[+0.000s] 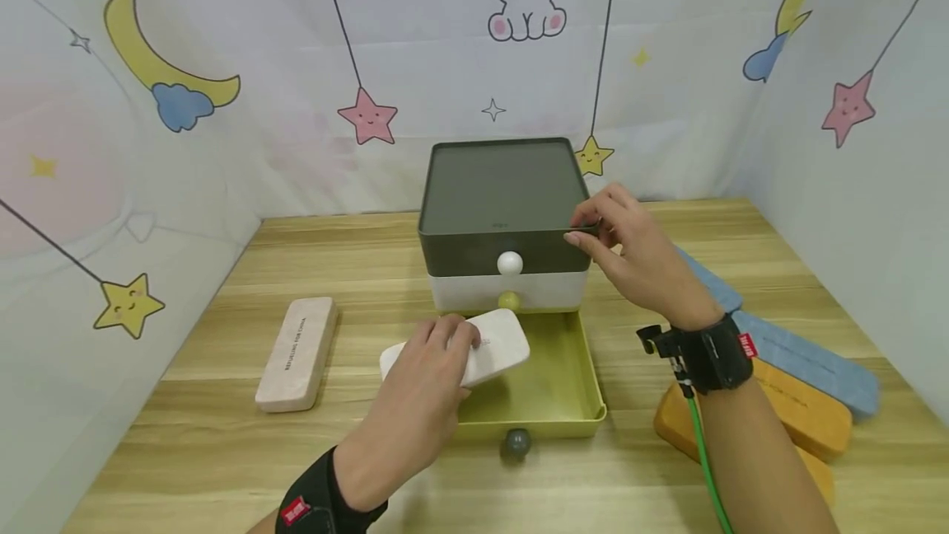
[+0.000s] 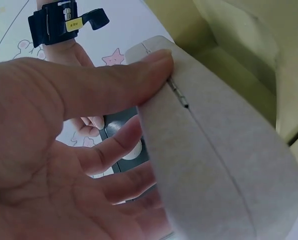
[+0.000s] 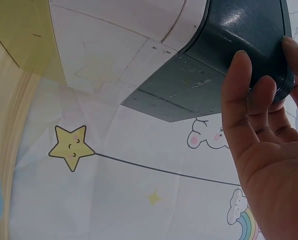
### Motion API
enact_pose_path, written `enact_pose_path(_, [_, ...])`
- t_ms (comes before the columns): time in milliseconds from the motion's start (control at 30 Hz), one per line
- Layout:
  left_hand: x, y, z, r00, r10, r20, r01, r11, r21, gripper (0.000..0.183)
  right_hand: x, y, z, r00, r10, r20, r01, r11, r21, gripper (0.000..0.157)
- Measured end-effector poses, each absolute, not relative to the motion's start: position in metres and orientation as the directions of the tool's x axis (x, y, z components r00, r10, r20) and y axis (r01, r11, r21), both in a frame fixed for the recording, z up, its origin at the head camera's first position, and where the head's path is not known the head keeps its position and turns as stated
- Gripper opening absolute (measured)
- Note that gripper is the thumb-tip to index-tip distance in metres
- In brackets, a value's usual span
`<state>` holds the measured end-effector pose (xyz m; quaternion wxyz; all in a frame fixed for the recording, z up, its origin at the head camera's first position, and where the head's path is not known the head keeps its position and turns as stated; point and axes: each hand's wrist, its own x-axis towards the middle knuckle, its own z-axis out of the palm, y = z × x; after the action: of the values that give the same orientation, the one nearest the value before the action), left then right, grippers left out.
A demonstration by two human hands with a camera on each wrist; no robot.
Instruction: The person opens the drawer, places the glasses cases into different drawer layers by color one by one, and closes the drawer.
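Head: L hand [image 1: 424,373] round 1 wht case [image 1: 500,344], R hand [image 1: 630,252] round 1 box [image 1: 482,221] rim

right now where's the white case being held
In the head view, the white case is in the left hand near the centre, over the left part of the open yellow-green drawer.

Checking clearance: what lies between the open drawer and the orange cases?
Bare tabletop separates the open drawer from the orange cases in the head view.

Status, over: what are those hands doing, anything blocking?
Left hand holding white hinged case at open yellow-green drawer. Right hand gripping corner of dark-topped drawer unit. No obstruction visible.
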<state>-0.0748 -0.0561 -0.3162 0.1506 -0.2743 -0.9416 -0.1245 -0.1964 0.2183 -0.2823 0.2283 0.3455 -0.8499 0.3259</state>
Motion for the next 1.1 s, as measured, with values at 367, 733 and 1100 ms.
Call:
enact_pose_path(367, [-0.080, -0.043, -0.315, -0.749, 0.529, 0.399, 0.624, 0.765, 0.157, 0.055, -0.196, 0.218, -0.282, -0.659, -0.438, 0.611, -0.734, 0.549, -0.399, 0.011])
enact_pose_path(733, [-0.086, -0.026, -0.318, -0.729, 0.590, 0.346, 0.666, 0.729, 0.158, 0.054, -0.196, 0.218, -0.282, -0.658, -0.440, 0.611, -0.736, 0.545, -0.401, 0.013])
enact_pose_path(1100, [-0.092, -0.019, -0.322, -0.751, 0.590, 0.296, 0.646, 0.749, 0.149, 0.054, -0.195, 0.216, -0.283, -0.665, -0.434, 0.608, -0.730, 0.548, -0.408, 0.014])
